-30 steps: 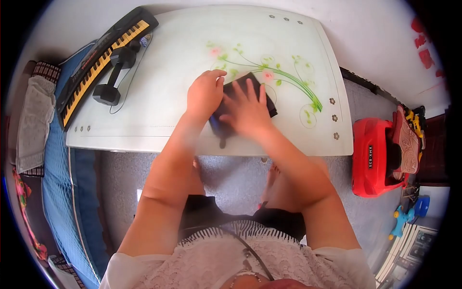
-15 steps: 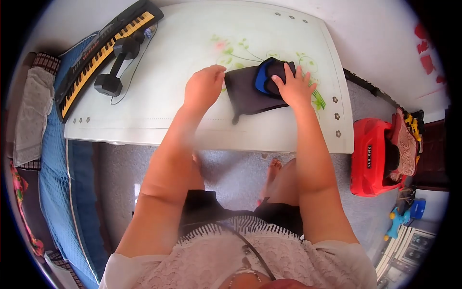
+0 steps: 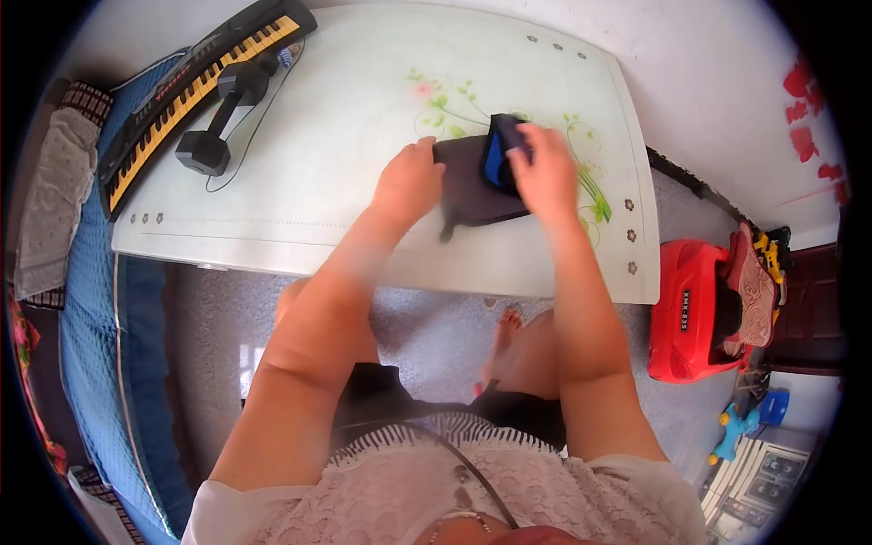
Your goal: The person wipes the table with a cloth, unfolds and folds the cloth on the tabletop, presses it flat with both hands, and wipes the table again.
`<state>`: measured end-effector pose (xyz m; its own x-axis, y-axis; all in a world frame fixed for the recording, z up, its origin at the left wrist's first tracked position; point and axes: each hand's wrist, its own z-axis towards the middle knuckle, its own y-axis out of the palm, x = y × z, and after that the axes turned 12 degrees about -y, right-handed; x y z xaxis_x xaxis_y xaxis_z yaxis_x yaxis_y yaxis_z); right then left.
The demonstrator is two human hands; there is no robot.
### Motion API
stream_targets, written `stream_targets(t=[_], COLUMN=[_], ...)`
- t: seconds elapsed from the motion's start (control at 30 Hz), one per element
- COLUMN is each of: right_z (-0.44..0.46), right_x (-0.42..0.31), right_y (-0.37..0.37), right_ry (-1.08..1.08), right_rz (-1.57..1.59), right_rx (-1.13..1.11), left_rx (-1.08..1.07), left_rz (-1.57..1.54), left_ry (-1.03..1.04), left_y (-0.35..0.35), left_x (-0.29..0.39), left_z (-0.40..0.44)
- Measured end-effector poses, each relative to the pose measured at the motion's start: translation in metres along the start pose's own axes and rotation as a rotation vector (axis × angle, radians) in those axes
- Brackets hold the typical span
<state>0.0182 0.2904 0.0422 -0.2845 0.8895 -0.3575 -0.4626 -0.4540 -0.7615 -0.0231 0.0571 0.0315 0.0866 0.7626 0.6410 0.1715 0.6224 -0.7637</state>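
Note:
A flat dark grey cloth piece [image 3: 468, 191] lies on the white table, with a small dark tab at its lower left corner. On its right part rests a folded black piece with a blue band [image 3: 494, 156]. My left hand [image 3: 411, 180] is closed, its thumb and fingers pinching the cloth's upper left edge. My right hand [image 3: 547, 174] is curled over the right side of the blue-and-black piece, thumb and fingers gripping it; some fingertips are blurred. The right hand hides the cloth's right end.
The white table [image 3: 300, 173] has printed flowers. An electronic keyboard [image 3: 195, 100] and a black dumbbell [image 3: 222, 118] with a thin cable lie at its left. A red toy car [image 3: 686, 309] stands on the floor to the right. A blue quilted cover [image 3: 91, 363] hangs at the left.
My right hand has gone from lying spread on the blue-and-black piece to curling around its right side. My left hand now pinches the cloth's edge. The view has shifted slightly.

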Motion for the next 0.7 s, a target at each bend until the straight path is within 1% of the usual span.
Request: stream_targets(t=[0.03,0.1,0.13,0.17,0.23,0.33,0.43,0.5,0.53,0.63,0.67,0.7], right_z=[-0.002,-0.007,-0.010,-0.008,-0.004,-0.021,-0.035,-0.038,-0.048,-0.047,-0.035,-0.027], right_x=[-0.020,-0.048,-0.034,-0.025,-0.008,-0.006,-0.037,-0.087,-0.094,-0.084,-0.069,-0.056], right_y=[0.002,-0.001,0.014,0.013,0.016,0.039,0.052,0.029,0.037,0.052,0.050,0.043], right_ry=[-0.051,-0.018,-0.103,-0.017,-0.067,-0.064,-0.207,-0.369,-0.432,-0.377,-0.235,-0.185], right_rz=[0.199,0.505,0.316,0.151,-0.075,-0.221,-0.149,-0.162,-0.141,-0.232,-0.256,-0.232], right_rx=[-0.089,-0.220,-0.086,-0.096,-0.022,-0.103,-0.125,-0.184,-0.165,-0.199,-0.145,-0.172], left_rx=[-0.027,-0.002,0.004,0.022,0.067,0.001,0.045,0.102,0.132,0.185,0.228,0.205], left_rz=[-0.034,-0.017,-0.006,0.027,0.085,0.056,0.080,0.068,0.063,-0.003,0.043,0.037], left_ry=[-0.014,-0.020,-0.027,-0.025,-0.011,-0.035,-0.058,-0.083,-0.098,-0.088,-0.020,-0.034], left_y=[-0.001,-0.007,-0.008,-0.008,-0.014,-0.012,-0.015,-0.024,-0.027,-0.026,-0.026,-0.028], left_x=[-0.003,-0.008,-0.011,-0.014,-0.010,-0.009,-0.004,0.003,0.004,-0.010,-0.017,-0.017], left_z=[0.005,0.015,0.014,0.012,0.009,0.009,0.010,0.012,0.014,0.026,0.024,0.022])
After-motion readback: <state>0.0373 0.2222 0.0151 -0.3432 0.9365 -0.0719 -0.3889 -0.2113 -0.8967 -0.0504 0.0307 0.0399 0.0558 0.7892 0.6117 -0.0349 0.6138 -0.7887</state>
